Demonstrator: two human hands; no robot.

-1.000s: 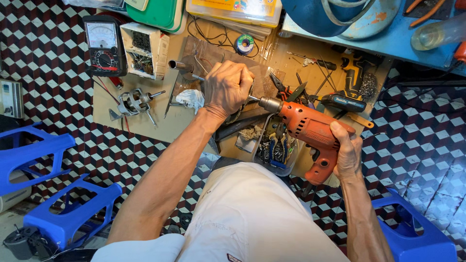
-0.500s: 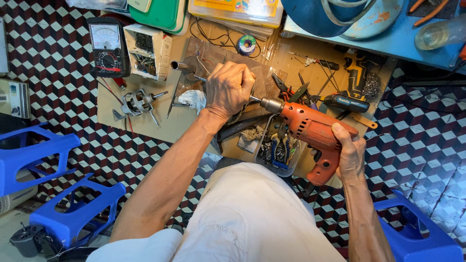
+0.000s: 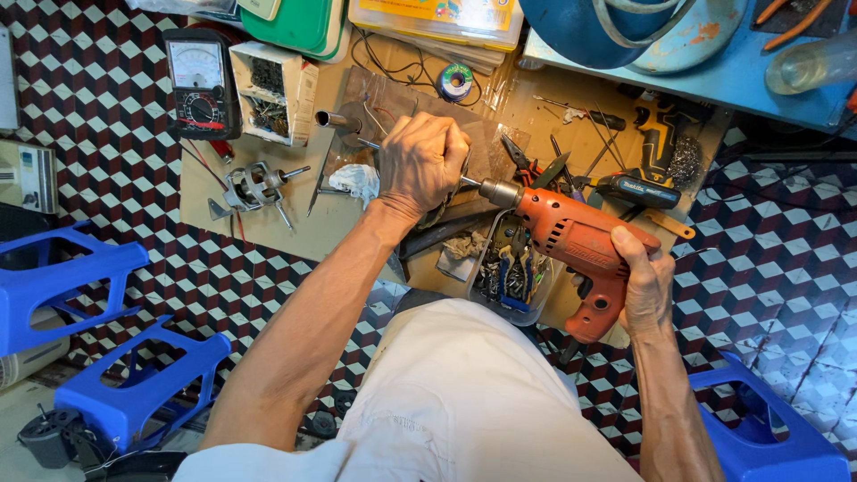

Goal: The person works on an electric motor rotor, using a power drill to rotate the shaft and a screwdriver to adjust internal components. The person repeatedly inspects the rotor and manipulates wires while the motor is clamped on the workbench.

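left hand fisted, right hand gripping

Orange drill at centre right; blue stools lower left; floor in maroon, black and white cube pattern.

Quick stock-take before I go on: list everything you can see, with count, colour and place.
Electric drill: one, orange, centre-right, over the board.
Metal rod: one, grey, left of the drill's chuck.
Analog meter: one, black, upper left.
Parts box: one, white, beside the meter.
Solder spool: one, teal, top centre.
Clear tub: one, holding pliers, under the drill.
Cordless driver: one, black and teal, right of the drill.
Plastic stools: three showing, blue, on the floor at left and lower right.
Left hand: closed on the rod.
Right hand: gripping the drill's handle.
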